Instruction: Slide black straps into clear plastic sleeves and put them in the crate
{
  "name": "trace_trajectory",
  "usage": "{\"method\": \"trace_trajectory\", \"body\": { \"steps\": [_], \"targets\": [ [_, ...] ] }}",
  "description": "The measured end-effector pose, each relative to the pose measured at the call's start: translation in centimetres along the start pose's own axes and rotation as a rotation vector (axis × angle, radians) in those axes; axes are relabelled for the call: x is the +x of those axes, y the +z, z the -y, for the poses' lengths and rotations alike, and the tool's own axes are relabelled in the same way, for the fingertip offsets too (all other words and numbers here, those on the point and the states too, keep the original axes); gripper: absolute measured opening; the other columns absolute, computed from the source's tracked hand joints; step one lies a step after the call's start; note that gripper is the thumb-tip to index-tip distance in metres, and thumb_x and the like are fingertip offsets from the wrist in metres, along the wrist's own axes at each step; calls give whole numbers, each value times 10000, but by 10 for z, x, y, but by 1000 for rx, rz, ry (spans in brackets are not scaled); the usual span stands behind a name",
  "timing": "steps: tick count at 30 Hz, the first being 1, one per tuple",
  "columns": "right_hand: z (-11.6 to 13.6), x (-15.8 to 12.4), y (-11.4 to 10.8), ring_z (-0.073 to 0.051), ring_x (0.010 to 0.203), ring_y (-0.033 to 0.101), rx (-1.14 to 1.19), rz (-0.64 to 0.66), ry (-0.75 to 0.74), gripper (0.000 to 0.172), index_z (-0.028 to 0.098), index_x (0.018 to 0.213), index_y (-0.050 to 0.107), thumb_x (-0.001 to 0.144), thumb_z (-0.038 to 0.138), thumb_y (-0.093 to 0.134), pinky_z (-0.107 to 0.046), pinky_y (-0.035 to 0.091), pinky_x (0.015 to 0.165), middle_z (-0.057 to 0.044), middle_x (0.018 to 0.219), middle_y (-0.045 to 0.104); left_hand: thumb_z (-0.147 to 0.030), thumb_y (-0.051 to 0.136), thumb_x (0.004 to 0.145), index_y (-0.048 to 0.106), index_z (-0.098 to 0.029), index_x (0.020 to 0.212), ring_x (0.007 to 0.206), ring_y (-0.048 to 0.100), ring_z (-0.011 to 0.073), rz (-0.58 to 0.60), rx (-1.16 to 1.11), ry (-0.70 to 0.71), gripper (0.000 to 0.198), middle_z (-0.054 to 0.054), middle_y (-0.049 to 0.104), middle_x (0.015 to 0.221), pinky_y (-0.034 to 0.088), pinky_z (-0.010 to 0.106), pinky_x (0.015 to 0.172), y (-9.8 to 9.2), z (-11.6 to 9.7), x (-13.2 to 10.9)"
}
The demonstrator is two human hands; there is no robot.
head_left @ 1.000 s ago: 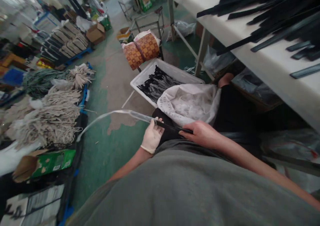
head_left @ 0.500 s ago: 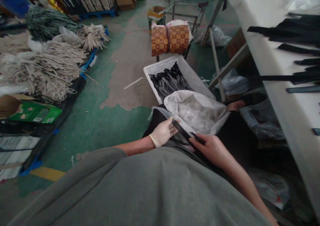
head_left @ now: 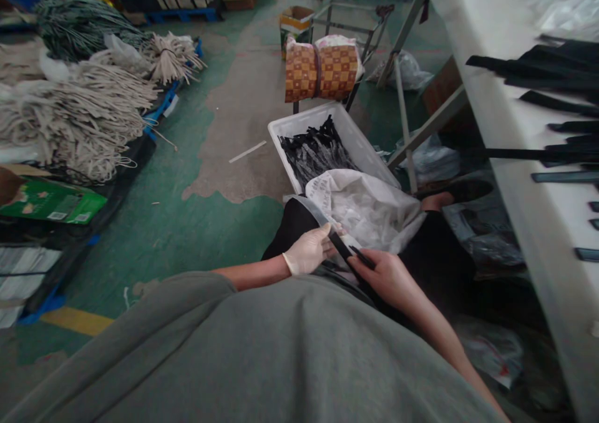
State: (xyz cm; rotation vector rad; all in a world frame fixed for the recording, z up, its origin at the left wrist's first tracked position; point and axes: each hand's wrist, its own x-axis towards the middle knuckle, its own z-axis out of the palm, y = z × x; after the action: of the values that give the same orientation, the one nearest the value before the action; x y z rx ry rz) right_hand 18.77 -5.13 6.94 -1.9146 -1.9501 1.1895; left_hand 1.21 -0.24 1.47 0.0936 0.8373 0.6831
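Black strip [head_left: 345, 249] held across lap, slanted upper-L to lower-R, gripped at both ends; only a short stretch is left bare between the grips. Its upper end is covered by clear sleeve [head_left: 311, 214], which runs on up-left past the glove and over a black trouser leg

L hand [head_left: 309, 252]: white glove. Forearm is brought in from L across grey shirt, wrist approx. straight, palm turned toward strip. Fingers [head_left: 327, 236] are pinched closed on strip at approx. the point where the sleeve starts; exact sleeve mouth can't be made out

R hand [head_left: 384, 274]: bare. Forearm is brought in from lower R. Fingers are curled closed round the strip's lower part, thumb side up; a thin dark end is seen poking out just above the knuckles

Surroundings, outward:
- white bag [head_left: 374, 208], crumpled, lies just beyond both hands on the lap
- white tub [head_left: 304, 116] is set on floor beyond the bag, w/ a pile of black pieces [head_left: 316, 151] inside
- checked stool [head_left: 322, 70] stands just behind tub
- table [head_left: 472, 48] at R, w/ long black strips [head_left: 538, 67] laid across it
- cord bundles [head_left: 79, 114] heaped at far L, well apart from hands; green carton [head_left: 51, 203] lies near them
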Motion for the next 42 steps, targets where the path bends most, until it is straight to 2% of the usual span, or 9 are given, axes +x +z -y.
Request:
{"method": "trace_trajectory", "body": {
  "steps": [5, 11, 15, 18, 21, 25, 32, 38, 42],
  "targets": [
    [4, 2, -1, -223, 712, 664, 107, -24, -10, 343, 179, 905, 716, 906, 439, 493, -285, 458, 630, -51, 748, 729, -368, 658, 864, 704, -171, 943, 812, 676, 154, 23, 34, -33, 217, 72, 734, 942, 490, 260, 788, 6, 7, 4],
    [0, -50, -13, -215, 809, 695, 377, -18, 2, 434, 215, 1283, 623, 883, 379, 583, -324, 528, 773, -46, 900, 748, -363, 579, 919, 686, -183, 935, 879, 679, 140, -72, -42, 12, 209, 56, 730, 987, 497, 256, 834, -1, -23, 11],
    [-12, -80, -19, -266, 967, 685, 515, -59, -67, 457, 229, 1171, 701, 757, 417, 748, -350, 542, 838, -101, 1106, 728, -360, 586, 914, 681, -185, 951, 930, 678, 151, -65, -57, -34, 203, 62, 727, 1027, 505, 268, 855, -3, -22, 13],
    [-24, -91, -19, -244, 807, 701, 616, -140, -144, 599, 257, 1203, 682, 649, 423, 837, -339, 570, 730, -90, 1022, 745, -342, 575, 920, 679, -188, 953, 959, 675, 154, -59, -69, -64, 189, 63, 725, 1047, 512, 268, 857, 0, -21, 14],
    [-27, -94, -17, -223, 761, 696, 557, -353, -222, 347, 291, 1059, 724, 720, 317, 798, -351, 565, 748, -51, 909, 747, -328, 558, 930, 678, -185, 950, 938, 676, 146, -65, -78, -75, 187, 63, 723, 1044, 515, 262, 839, 1, -23, 14],
    [-14, -86, -15, -213, 809, 691, 333, -568, -304, 140, 278, 891, 736, 818, 180, 667, -330, 544, 713, -56, 896, 729, -323, 555, 934, 675, -165, 947, 886, 683, 140, -45, -63, -124, 198, 69, 725, 1021, 519, 257, 801, -1, -23, 14],
    [-8, -41, -8, -183, 800, 690, 147, -459, -417, 181, 231, 922, 750, 878, 224, 575, -282, 531, 698, -78, 911, 730, -343, 484, 966, 686, -145, 1007, 923, 692, 162, 85, 31, -297, 285, 86, 729, 1017, 508, 272, 839, 3, -4, 7],
    [-25, 8, 13, -215, 1025, 679, 90, -423, -406, 229, 226, 986, 739, 870, 184, 545, -318, 526, 847, -90, 1221, 687, -318, 522, 933, 689, -145, 941, 902, 702, 204, 216, 148, -357, 241, 96, 741, 924, 486, 351, 913, 8, 8, 3],
    [-32, 17, 22, -204, 778, 706, 195, -447, -327, 175, 211, 916, 738, 861, 255, 578, -297, 538, 707, -56, 869, 762, -282, 530, 895, 674, -92, 1025, 930, 702, 219, 296, 180, -512, 271, 133, 741, 979, 491, 342, 897, -3, 4, 10]
  ]
}}
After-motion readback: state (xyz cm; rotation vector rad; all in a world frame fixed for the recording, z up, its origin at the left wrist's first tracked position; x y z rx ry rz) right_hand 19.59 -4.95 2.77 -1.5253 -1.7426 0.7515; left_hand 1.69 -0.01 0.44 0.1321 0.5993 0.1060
